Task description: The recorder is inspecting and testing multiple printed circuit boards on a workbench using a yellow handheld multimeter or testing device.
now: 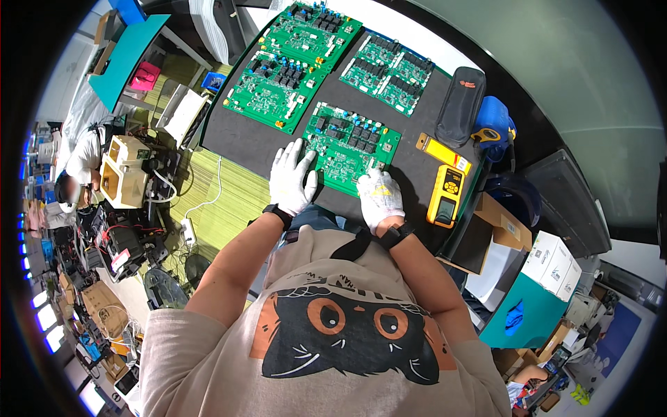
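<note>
- Beige shirt cloth (292, 393) with a dark cat print fills the nearest part of the view; both forearms reach forward past it, a black wristband at each wrist.
- White-gloved left hand (293, 179) lies at the left edge of the nearest green circuit board (337, 161), fingers extended and spread, thumb apart, gripping nothing that shows.
- White-gloved right hand (381, 197) is at the board's near right corner, fingers bent; whether they pinch the edge or merely rest on it, I cannot tell.
- That board lies flat on the dark tabletop (410, 142), between the hands, its black relay-like blocks toward the far side. Good handling, I judge, means light contact at the bare rims, fingertips clear of tall parts and connectors, and both sides supported evenly so that it does not flex. If it must be shifted, lifting seems safer than dragging, since solder joints underneath could scrape.
- To the right, a yellow handheld meter (448, 196) with keypad and screen lies near the right hand, a flat yellow package (445, 151) just beyond it. Both look far enough aside to leave elbow room.
- Farther off are a black zip case (460, 105), a panel of smaller green boards (387, 71) and, at left, two more large green boards (267, 94), one beyond the other.
</note>
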`<state>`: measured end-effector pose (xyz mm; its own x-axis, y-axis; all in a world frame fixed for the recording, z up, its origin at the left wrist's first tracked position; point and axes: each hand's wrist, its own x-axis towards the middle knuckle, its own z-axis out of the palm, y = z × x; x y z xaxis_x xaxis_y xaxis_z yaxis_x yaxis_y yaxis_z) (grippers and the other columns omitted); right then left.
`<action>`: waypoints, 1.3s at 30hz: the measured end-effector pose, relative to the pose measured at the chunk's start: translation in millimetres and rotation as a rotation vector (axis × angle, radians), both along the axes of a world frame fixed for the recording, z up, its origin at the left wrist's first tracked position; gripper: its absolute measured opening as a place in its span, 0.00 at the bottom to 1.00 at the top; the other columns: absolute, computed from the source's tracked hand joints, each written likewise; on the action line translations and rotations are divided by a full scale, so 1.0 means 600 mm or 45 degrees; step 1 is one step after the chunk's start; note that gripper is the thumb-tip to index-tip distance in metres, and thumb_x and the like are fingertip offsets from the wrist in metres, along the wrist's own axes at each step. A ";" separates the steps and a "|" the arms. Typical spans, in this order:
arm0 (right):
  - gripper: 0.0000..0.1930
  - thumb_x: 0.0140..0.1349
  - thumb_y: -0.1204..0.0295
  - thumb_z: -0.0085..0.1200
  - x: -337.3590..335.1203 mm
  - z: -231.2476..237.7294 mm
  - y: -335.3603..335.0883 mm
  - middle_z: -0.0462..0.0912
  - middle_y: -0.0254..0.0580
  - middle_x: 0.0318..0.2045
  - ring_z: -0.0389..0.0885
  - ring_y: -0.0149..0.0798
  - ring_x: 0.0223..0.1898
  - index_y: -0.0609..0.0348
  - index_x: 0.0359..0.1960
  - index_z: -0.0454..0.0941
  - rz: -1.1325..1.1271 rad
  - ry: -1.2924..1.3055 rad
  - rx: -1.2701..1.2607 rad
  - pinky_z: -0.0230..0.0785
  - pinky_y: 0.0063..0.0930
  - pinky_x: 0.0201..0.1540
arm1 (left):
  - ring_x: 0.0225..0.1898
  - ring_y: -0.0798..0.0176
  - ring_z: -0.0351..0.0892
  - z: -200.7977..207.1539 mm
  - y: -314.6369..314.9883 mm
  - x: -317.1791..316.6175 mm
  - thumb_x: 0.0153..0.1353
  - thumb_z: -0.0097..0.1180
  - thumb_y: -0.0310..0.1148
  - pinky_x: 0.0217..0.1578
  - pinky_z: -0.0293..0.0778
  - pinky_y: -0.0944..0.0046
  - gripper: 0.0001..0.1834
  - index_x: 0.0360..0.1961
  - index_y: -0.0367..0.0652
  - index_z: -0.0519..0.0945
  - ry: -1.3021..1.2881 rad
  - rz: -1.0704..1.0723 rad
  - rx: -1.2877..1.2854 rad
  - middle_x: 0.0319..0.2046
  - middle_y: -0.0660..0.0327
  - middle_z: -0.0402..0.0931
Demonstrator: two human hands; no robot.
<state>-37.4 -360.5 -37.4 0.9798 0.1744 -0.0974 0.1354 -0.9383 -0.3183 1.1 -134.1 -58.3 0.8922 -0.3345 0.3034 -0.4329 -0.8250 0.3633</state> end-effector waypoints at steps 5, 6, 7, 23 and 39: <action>0.10 0.64 0.65 0.50 0.000 0.001 0.001 0.79 0.49 0.37 0.80 0.54 0.39 0.55 0.31 0.80 -0.012 -0.016 -0.002 0.74 0.48 0.42 | 0.66 0.39 0.64 0.000 0.000 -0.001 0.59 0.55 0.38 0.68 0.55 0.41 0.24 0.56 0.44 0.78 -0.002 -0.002 -0.002 0.65 0.42 0.65; 0.10 0.64 0.64 0.50 0.000 0.002 0.001 0.79 0.49 0.37 0.80 0.54 0.40 0.55 0.32 0.80 -0.007 -0.004 -0.009 0.74 0.48 0.42 | 0.66 0.39 0.64 0.000 0.000 -0.001 0.59 0.55 0.38 0.68 0.55 0.41 0.24 0.56 0.44 0.78 -0.001 -0.001 -0.001 0.65 0.42 0.65; 0.10 0.64 0.64 0.50 0.000 0.002 0.001 0.79 0.49 0.37 0.80 0.54 0.40 0.55 0.32 0.80 -0.001 0.007 -0.015 0.74 0.48 0.43 | 0.66 0.39 0.64 0.000 0.000 -0.001 0.59 0.55 0.38 0.68 0.55 0.41 0.24 0.56 0.44 0.78 0.001 0.000 0.001 0.65 0.42 0.65; 0.09 0.65 0.64 0.50 0.004 0.022 -0.006 0.79 0.45 0.39 0.79 0.51 0.44 0.54 0.35 0.80 -0.085 0.000 0.138 0.74 0.46 0.46 | 0.65 0.39 0.64 -0.004 0.004 0.000 0.59 0.54 0.39 0.68 0.56 0.41 0.24 0.56 0.44 0.78 0.005 -0.007 -0.013 0.64 0.41 0.65; 0.08 0.64 0.65 0.51 0.029 -0.006 -0.010 0.77 0.46 0.39 0.78 0.51 0.43 0.53 0.34 0.78 0.009 -0.045 0.100 0.72 0.46 0.45 | 0.65 0.38 0.65 -0.004 0.004 0.000 0.59 0.52 0.39 0.67 0.56 0.40 0.24 0.56 0.44 0.78 0.000 -0.010 -0.028 0.64 0.41 0.66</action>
